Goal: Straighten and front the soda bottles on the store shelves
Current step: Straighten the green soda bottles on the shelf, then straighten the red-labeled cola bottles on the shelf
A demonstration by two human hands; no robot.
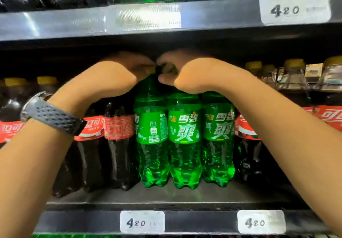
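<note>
Three green soda bottles stand side by side at the front of the middle shelf [166,199]. The left green bottle [152,137] has its label turned sideways; the middle green bottle [185,137] and the right green bottle [218,136] face forward. My left hand [118,74], with a watch on its wrist, curls over the cap of the left green bottle. My right hand [190,73] curls over the cap of the middle green bottle. Both caps are mostly hidden under my fingers.
Dark cola bottles [118,141] with red labels fill the shelf left of the green ones, and more cola bottles [248,145] stand to the right. The upper shelf edge [55,24] hangs just above my hands. Price tags [142,222] reading 420 sit on the shelf fronts.
</note>
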